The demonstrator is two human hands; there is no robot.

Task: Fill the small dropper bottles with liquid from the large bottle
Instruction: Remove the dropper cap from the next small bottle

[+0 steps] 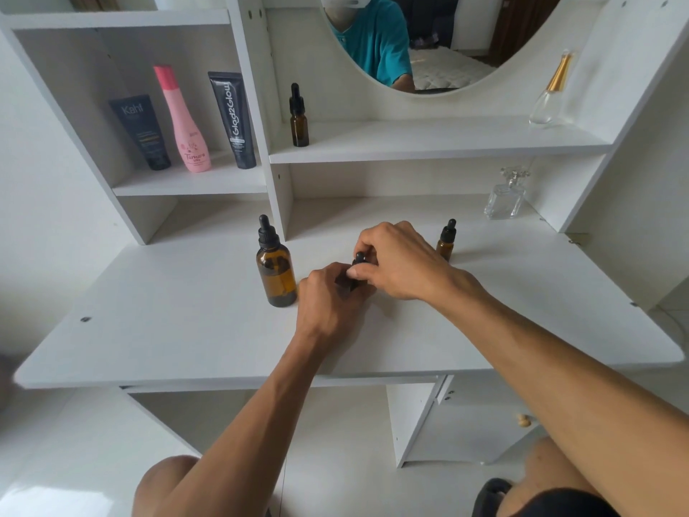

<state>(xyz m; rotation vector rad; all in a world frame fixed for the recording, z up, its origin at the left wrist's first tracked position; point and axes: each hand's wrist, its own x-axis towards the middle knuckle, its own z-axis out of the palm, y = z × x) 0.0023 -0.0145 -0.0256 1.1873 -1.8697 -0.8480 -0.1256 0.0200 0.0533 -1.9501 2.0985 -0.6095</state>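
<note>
Both hands on a small dropper bottle at mid-table.

The left hand grips the mostly hidden dark bottle; the right hand pinches its black cap. An amber big bottle stands capped just left.

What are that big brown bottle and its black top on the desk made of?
The big brown bottle looks like amber glass: see-through, glossy, with light showing through it. Its black dropper top seems a matte rubber bulb over a ribbed plastic collar, though I can't be sure from here.
</note>
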